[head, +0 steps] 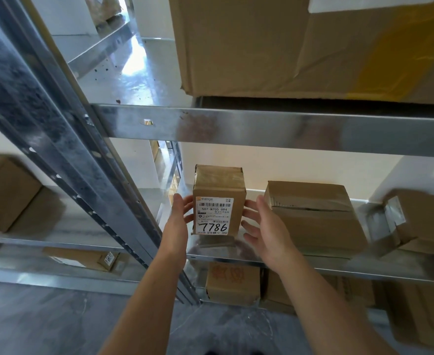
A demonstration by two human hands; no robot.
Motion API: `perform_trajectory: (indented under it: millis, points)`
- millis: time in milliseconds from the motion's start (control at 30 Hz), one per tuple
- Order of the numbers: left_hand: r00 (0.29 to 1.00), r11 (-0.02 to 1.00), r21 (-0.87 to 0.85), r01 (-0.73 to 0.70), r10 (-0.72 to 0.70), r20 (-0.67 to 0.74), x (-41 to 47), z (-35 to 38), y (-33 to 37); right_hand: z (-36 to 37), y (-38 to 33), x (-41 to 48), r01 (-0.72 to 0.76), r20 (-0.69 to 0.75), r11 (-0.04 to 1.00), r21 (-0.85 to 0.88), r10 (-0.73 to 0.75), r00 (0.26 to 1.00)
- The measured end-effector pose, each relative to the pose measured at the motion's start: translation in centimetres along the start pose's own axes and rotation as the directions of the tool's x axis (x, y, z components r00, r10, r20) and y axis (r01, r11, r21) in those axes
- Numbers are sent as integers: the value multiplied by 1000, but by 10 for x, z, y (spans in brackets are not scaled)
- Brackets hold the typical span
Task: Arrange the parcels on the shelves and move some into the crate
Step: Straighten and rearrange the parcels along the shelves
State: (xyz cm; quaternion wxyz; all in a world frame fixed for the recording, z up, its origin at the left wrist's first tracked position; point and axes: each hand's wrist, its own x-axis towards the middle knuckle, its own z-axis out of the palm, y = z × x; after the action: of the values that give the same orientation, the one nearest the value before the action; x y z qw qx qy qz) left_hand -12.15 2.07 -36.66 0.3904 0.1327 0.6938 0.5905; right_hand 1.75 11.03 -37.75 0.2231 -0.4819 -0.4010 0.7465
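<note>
A small upright cardboard parcel (pixel 219 198), with a white label handwritten "7786", stands at the left end of the middle metal shelf (pixel 262 257). My left hand (pixel 181 216) has its fingertips against the parcel's left side. My right hand (pixel 263 226) reaches in from the right with spread fingers, their tips touching the parcel's right edge. The parcel is held between the two hands and rests on the shelf. No crate is in view.
A wider taped box (pixel 316 216) sits just right of the parcel, and another taped box (pixel 415 221) lies further right. A large carton (pixel 287 44) fills the shelf above. More boxes (pixel 232 283) sit below. A steel upright (pixel 88 175) stands to the left.
</note>
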Motion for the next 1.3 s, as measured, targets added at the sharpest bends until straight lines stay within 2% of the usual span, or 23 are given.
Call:
perform_trajectory:
  millis: [467,667,867,1100,1300]
  points:
    - [995,993,-65,97,-97,14,13,-7,-10,15,15,7,-56,8,997,46,56,998]
    - [993,992,-57,116,-117,-22,20,-10,-19,23,21,9,-43,-3,999,5,43,999]
    - [991,987,-87,137,-137,9,20,-10,-22,26,25,10,-27,-38,999,-18,26,999]
    - [991,980,-156,120,-127,-34,26,-9,-34,29,34,9,-26,-96,999,-19,24,995]
    - [994,992,-101,79,-86,-74,23,-11,-51,26,43,6,-51,-120,999,-15,49,992]
